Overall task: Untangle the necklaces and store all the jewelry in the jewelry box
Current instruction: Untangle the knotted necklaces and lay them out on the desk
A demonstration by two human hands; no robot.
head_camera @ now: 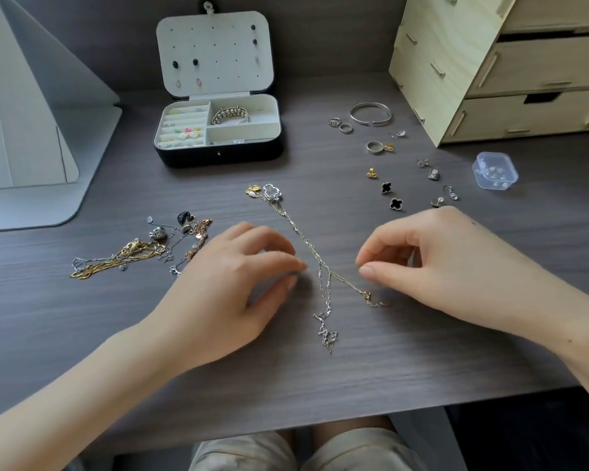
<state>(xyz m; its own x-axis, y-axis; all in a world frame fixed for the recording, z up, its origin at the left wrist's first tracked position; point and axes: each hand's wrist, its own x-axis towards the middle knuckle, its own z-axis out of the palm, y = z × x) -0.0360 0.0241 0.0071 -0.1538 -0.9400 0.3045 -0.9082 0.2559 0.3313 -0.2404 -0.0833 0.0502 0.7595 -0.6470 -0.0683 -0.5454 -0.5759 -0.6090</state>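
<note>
On the bench [388, 351], the right hand [432, 263] fingers pinch the gold chain [346, 281]; at nine o'clock, the left hand [238, 283] fingers curl loosely, any grip unclear.

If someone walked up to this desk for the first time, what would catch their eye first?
Probably the two hands, left and right, poised on either side of the crossed gold and silver chains at the desk's centre. Next, the open jewelry box behind them, and the tangled heap of necklaces to the left.
</note>
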